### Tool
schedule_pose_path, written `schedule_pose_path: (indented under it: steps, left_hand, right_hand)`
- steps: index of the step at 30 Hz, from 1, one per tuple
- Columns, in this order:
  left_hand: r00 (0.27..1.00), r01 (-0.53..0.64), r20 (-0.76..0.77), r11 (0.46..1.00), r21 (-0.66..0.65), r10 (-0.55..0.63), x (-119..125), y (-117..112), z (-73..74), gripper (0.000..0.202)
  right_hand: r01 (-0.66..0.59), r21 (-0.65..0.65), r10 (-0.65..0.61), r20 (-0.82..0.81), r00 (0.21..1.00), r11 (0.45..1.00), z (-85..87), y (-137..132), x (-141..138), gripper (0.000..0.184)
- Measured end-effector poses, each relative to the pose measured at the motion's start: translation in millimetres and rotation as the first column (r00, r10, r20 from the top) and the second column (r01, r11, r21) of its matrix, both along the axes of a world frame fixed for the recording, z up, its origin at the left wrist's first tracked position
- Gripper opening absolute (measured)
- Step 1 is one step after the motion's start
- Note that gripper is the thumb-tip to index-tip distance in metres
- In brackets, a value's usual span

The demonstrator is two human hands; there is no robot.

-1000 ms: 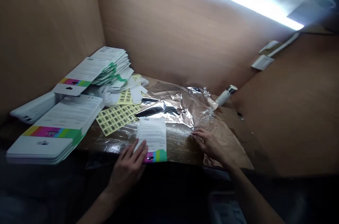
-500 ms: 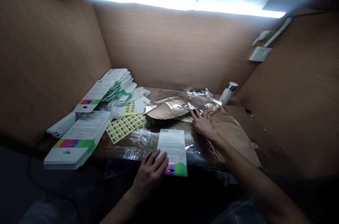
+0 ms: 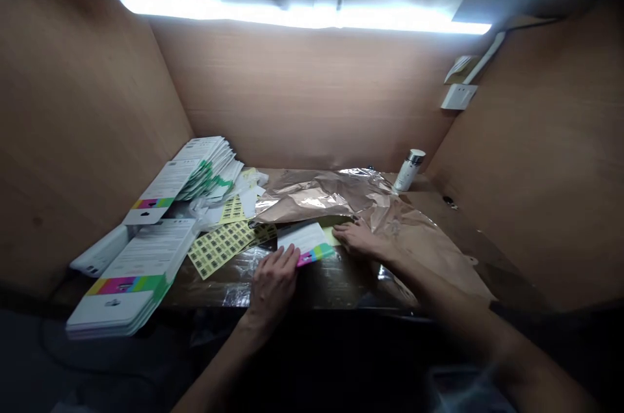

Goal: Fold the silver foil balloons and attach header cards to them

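Observation:
My left hand [image 3: 275, 279] grips the near left corner of a flat white printed packet [image 3: 305, 240] with a rainbow-coloured band. The packet lies slanted, its far edge by the shiny copper-coloured plastic film [image 3: 316, 195]. My right hand [image 3: 358, 237] rests beside the packet, fingers stretched out on a pale yellow sheet [image 3: 330, 235] that lies partly under the film. To the left are yellow sheets of small printed labels [image 3: 221, 247]. A neat stack of similar packets [image 3: 131, 279] sits at the table's left front, with a fanned pile [image 3: 209, 169] behind it.
A white bottle with a silver cap [image 3: 408, 171] stands at the back right. Wooden panels [image 3: 312, 94] enclose the table on three sides, under a bright tube light [image 3: 312, 16]. A white box-like object [image 3: 100, 250] lies against the left panel; a socket [image 3: 459, 96] is on the right.
The packet has moved from the front edge toward the film and turned, with my left hand on it. My right hand has shifted slightly left onto the yellow sheet. The view has shifted.

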State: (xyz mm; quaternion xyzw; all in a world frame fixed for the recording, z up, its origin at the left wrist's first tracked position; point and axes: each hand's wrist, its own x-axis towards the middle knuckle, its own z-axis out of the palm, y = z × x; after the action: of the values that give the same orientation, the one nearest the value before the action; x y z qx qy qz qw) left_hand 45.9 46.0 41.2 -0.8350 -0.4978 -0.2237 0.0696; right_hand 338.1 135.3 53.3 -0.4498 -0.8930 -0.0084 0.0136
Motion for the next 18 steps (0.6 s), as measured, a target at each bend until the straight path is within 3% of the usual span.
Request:
schedule_pose_path:
  steps: [4,8,12,15,18]
  left_hand:
    - [0.998,0.000,0.062,0.999,0.039,-0.003,-10.6,6.7,5.2,0.054]
    - [0.985,0.170,-0.016,0.984,-0.057,-0.171,5.5,10.3,-7.9,0.041]
    - [0.976,0.211,-0.006,0.951,-0.226,-0.218,21.6,12.0,-26.0,0.050]
    - [0.979,0.197,0.004,0.952,-0.235,-0.202,22.1,10.7,-33.6,0.049]
    - [0.983,0.180,0.003,0.959,-0.220,-0.184,21.7,8.2,-35.2,0.045]
  right_hand:
    - [-0.151,-0.035,0.145,-0.134,0.980,0.988,-2.1,-64.7,12.8,0.029]
    - [-0.272,-0.091,0.229,-0.328,0.917,0.958,-3.0,-107.1,24.4,0.028]
    - [-0.099,-0.103,0.044,-0.436,0.899,0.990,-11.9,-116.7,25.7,0.026]
    - [0.029,-0.103,-0.072,-0.441,0.895,0.994,-17.0,-114.7,20.8,0.027]
    - [0.059,-0.110,-0.099,-0.404,0.909,0.992,-17.1,-111.2,10.9,0.026]
